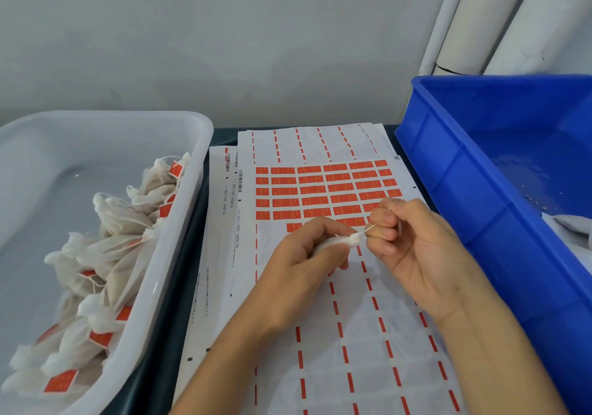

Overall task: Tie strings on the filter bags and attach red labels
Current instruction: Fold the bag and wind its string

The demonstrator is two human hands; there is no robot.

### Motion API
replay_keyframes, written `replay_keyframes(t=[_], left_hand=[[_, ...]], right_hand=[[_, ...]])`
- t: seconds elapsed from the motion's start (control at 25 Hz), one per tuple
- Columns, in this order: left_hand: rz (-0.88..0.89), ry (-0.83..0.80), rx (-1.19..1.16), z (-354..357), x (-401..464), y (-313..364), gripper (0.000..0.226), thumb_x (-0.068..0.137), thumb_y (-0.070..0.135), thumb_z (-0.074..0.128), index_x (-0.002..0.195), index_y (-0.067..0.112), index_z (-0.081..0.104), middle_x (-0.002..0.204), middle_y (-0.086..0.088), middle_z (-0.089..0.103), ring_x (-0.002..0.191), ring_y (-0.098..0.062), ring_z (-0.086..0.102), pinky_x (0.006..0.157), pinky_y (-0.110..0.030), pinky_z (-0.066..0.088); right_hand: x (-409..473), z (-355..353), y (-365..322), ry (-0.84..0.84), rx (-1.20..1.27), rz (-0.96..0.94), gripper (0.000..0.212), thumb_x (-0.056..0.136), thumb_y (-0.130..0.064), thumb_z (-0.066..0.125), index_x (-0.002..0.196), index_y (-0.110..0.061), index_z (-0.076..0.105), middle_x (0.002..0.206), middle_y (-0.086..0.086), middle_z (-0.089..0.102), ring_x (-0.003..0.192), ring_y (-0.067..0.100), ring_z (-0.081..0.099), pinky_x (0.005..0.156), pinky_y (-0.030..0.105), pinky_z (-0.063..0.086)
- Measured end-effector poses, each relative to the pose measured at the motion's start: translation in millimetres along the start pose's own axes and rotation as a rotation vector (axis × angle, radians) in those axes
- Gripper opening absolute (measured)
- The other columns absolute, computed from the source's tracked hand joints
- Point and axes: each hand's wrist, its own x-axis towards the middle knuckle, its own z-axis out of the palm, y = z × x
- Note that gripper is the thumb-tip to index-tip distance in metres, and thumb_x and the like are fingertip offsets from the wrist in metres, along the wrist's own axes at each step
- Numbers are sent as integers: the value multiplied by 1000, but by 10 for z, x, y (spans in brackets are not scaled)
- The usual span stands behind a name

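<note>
My left hand (307,254) grips a small white filter bag (339,242) above the label sheet; only the bag's gathered neck shows past the fingers. My right hand (413,241) pinches the thin white string (370,229) that runs from the bag's neck, and the string is taut between the two hands. Under both hands lies a sheet of red labels (323,190), with several rows still on it and bare backing below.
A white tub (179,254) at the left holds several tied filter bags with red labels (105,254). A blue crate (474,190) stands at the right with white material in its near corner. More label sheets lie stacked underneath. White pipes lean at the back right.
</note>
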Motion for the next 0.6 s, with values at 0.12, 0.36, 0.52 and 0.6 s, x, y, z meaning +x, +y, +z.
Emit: replay_keyframes(t=[0.12,0.36,0.52,0.6], left_hand=[[17,14,17,-28,-16,12,16,105,34,55,105,42,69,83,8,70,81,-7,64,76,-15,50],[45,83,79,14,-16,24,22,102,42,61,88,36,76,87,17,75,89,-6,70,76,-8,51],[88,129,-61,-87,1,37,22,97,37,63,94,22,78,93,9,78,94,-13,73,85,-18,56],[76,160,-142,-150,3,39,24,96,37,62,93,18,77,92,2,79,93,-19,74,88,-25,58]], right_hand=[[-15,21,34,-44,-25,-31,19,100,-19,59,113,-10,69,80,7,62,62,11,56,56,24,52],[-41,30,52,73,-598,-92,20,102,-28,58,93,-20,73,94,-2,74,86,16,72,69,25,56],[-60,33,-24,-24,-623,-39,17,101,-27,59,89,-26,71,83,6,68,72,18,62,63,24,52],[-59,67,-41,-86,-482,9,16,103,-21,60,92,-24,73,83,8,64,71,16,59,64,25,52]])
